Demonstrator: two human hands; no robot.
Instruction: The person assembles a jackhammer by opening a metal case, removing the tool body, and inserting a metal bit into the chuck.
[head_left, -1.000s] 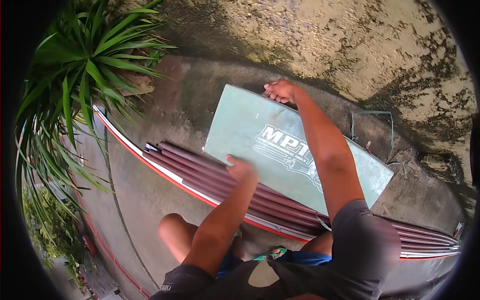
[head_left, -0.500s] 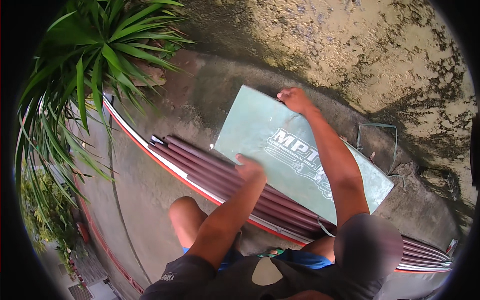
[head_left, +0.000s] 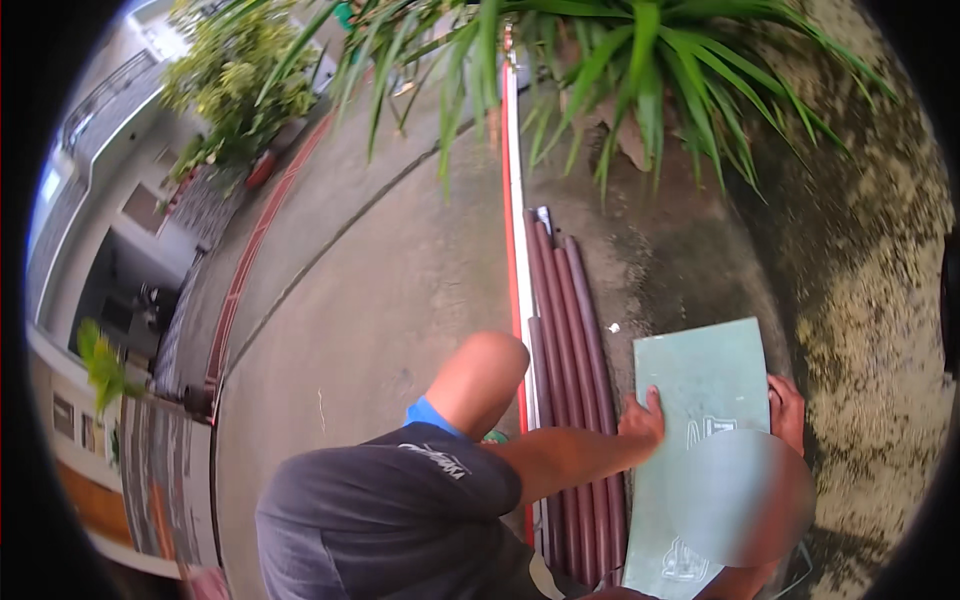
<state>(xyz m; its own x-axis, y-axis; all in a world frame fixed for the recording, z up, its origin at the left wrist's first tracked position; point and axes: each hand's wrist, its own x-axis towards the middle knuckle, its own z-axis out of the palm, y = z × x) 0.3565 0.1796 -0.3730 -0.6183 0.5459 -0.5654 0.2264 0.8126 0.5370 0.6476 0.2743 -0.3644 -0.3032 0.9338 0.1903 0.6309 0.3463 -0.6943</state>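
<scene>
Lying between the left hand and the right hand, a pale green panel is touched at opposite edges; the left thumb is spread, the right fingers curl, but I cannot tell whether either pinches it. Brown pipes lie just left of the left hand, a leafy plant well ahead.

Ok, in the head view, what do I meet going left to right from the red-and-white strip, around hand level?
Red-and-white strip, maroon pipes, left hand, pale green panel, right hand, rough stained wall.
</scene>
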